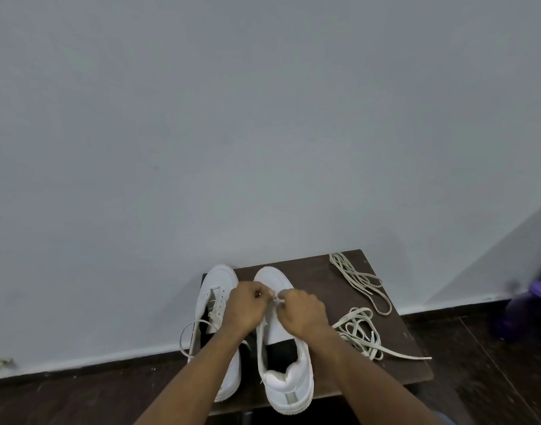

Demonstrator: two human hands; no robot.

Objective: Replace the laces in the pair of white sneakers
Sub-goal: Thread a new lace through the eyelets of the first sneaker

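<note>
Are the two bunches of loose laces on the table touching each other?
Apart. The head view shows bare brown table between the far bunch by the wall and the near bunch beside the right shoe.

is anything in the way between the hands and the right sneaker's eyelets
Nothing visible. The left hand and right hand are already over the right sneaker, pinching a lace end between them. The loose laces lie off to the right.

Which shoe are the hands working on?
The right sneaker: both the left hand and right hand pinch a lace over its front. The left sneaker beside it lies untouched.
</note>
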